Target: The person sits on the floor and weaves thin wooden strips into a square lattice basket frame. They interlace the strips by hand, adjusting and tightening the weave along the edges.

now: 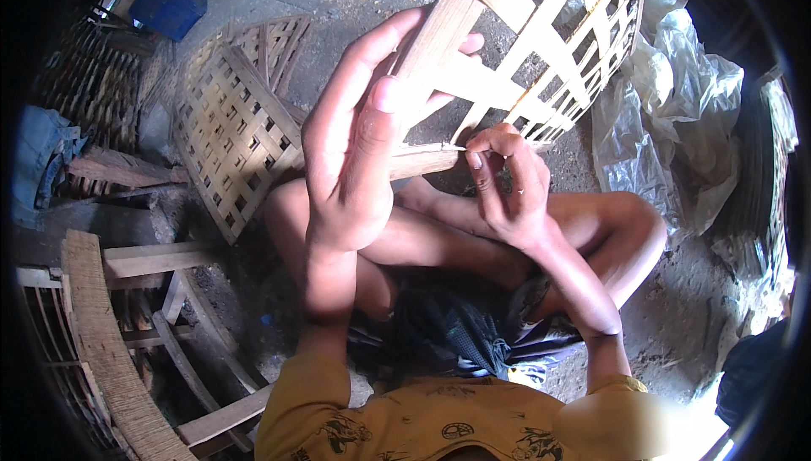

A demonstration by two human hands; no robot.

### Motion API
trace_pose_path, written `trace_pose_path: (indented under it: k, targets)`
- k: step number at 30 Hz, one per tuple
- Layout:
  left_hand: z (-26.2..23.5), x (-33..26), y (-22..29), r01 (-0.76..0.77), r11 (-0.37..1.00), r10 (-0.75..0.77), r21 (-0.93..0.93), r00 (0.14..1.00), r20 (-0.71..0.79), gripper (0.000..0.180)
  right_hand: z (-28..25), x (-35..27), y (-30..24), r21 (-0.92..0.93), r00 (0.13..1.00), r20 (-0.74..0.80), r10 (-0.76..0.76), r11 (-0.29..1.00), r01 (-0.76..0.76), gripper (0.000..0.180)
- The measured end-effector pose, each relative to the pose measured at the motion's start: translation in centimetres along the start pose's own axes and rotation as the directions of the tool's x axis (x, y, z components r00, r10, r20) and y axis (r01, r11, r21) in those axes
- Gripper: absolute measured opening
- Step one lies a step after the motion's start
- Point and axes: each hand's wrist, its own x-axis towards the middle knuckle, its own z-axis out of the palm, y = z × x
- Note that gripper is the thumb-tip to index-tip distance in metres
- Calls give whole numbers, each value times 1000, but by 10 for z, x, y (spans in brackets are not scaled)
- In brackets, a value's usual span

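A pale woven bamboo basket (pixel 528 56) with wide gaps between its strips is held up at the top centre, tilted. My left hand (pixel 359 140) is closed around the wooden slat (pixel 439 26) on its edge, the thumb lying along the near side and fingertips showing behind. Lower down, another length of wood (pixel 431 162) runs toward my right hand. My right hand (pixel 514 182) pinches the tip of a thin pale strip (pixel 435 149) between thumb and forefinger, just below the basket's lower corner. The strip's other end is hidden behind my left hand.
My crossed legs (pixel 456 241) lie under the work. A flat woven panel (pixel 228 123) leans at the left, near a slatted wooden frame (pixel 110 326). Clear plastic sheeting (pixel 667 115) is heaped at the right. A blue container (pixel 169 3) stands at the far left.
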Motion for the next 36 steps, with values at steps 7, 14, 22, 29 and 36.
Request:
trace_pose_path:
  k: [7, 14, 22, 29, 36]
  targets:
    - [-4, 0, -2, 22, 1000, -23, -4, 999, -36, 56, 14, -1, -3, 142, 986, -121, 116, 985, -99, 11]
    - [-6, 2, -3, 21, 999, -19, 39, 999, -48, 55, -3, 5, 9, 3, 999, 9, -49, 999, 49, 20]
    - [-5, 1, -4, -10, 1000, 10, 12, 1000, -22, 54, -22, 28, -4, -104, 978, 187, -93, 988, 114, 46]
    - [-5, 1, -2, 10, 1000, -9, 27, 1000, -26, 55, -21, 29, -12, -31, 979, 201, -10, 999, 17, 35]
    - [-2, 1, 1, 49, 998, -46, 39, 996, -75, 55, -7, 21, -10, 49, 993, 98, 72, 996, -77, 13]
